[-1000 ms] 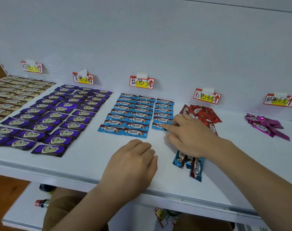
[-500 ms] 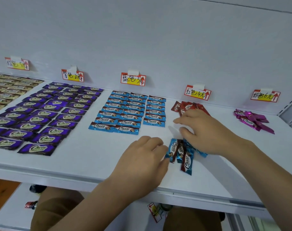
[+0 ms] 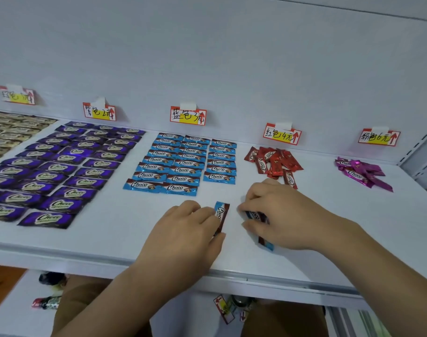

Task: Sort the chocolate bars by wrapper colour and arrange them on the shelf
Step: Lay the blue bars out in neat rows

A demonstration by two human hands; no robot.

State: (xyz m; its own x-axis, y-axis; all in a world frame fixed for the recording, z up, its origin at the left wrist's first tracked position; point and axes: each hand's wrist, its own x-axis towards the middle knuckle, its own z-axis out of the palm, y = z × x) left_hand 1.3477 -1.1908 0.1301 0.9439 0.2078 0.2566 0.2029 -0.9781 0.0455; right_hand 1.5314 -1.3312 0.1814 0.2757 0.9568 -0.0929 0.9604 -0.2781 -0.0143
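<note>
On the white shelf (image 3: 105,239), blue-wrapped bars (image 3: 183,164) lie in three neat columns under the blue label (image 3: 188,116). In front of them, my left hand (image 3: 188,237) pinches a single blue bar (image 3: 221,214) between thumb and fingers, and the bar stands lengthwise. Just to its right, my right hand (image 3: 287,215) curls over a small bunch of blue bars (image 3: 255,216), gripping them against the shelf. One bar end pokes out below the palm. The two hands are a short gap apart.
Purple bars (image 3: 61,166) fill a grid at the left, with gold bars (image 3: 8,135) beyond them. A loose red pile (image 3: 273,161) and a pink pile (image 3: 360,171) lie at the right under price labels. Small items (image 3: 47,302) sit on a lower shelf.
The right hand pulled back from the blue grid onto the loose blue bars and closed over them. The left hand slid right and took one bar off that bunch.
</note>
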